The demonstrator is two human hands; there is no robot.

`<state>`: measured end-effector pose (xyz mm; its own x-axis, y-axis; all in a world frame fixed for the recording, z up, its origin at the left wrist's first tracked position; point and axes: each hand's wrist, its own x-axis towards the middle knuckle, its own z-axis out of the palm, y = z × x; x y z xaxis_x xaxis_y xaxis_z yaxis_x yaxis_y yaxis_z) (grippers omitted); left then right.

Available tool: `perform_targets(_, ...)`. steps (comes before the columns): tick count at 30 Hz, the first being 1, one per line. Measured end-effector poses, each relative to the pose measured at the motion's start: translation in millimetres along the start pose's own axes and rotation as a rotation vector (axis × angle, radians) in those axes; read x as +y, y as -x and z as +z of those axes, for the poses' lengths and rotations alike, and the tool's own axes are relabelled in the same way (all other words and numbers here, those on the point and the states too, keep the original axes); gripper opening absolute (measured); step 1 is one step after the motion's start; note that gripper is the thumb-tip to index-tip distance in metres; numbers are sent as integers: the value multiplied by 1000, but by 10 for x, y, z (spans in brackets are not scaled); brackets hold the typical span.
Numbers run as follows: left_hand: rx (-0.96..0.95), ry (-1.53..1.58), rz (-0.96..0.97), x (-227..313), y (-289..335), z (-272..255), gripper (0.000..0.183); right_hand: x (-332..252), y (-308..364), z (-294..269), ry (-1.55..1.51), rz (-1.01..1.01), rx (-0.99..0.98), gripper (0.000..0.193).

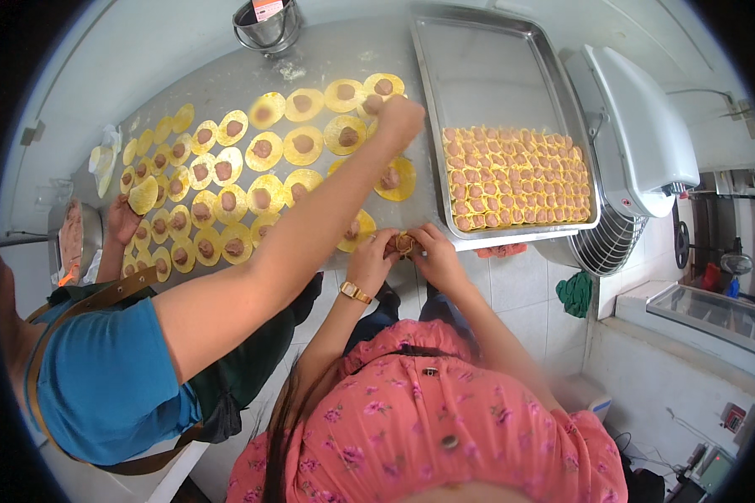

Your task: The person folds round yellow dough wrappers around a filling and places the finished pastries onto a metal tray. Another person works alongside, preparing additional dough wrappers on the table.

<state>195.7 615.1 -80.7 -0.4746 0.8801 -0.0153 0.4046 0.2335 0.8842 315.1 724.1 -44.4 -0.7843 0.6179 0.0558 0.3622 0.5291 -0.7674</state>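
We pinch a filled dumpling (pixel 404 244) between left hand (pixel 371 261) and right hand (pixel 434 256), fingers closed around it, just beside the tray (pixel 478 50), keeping finished pieces within easy reach.

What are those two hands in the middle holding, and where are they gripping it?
The left hand and right hand together hold one small dumpling, pinching its yellow wrapper by the sides with the fingertips, at the edge of the steel table.

Label on pail: a small rectangular red and white tag (pixel 268 8) on the steel pail (pixel 267 27), left of the steel tray (pixel 445 101).
Screen: a small greenish display (pixel 716 469), far below and right of the tray, too small to read.
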Motion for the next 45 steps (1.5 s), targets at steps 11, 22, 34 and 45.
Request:
perform_targets(11,-592,-1138,274,992,-1308,352,19,73,46,102,39,53,-28,40)
perform_targets(22,-636,-927,288,1016,-1339,154,19,-10,16,16,-7,64,25,43)
perform_targets(34,-665,-940,263,1024,-1144,-123,14,0,46,94,-43,81,100,40)
perform_targets(45,-25,-139,-67,106,-191,34,16,-27,-74,31,-9,-5,33,33)
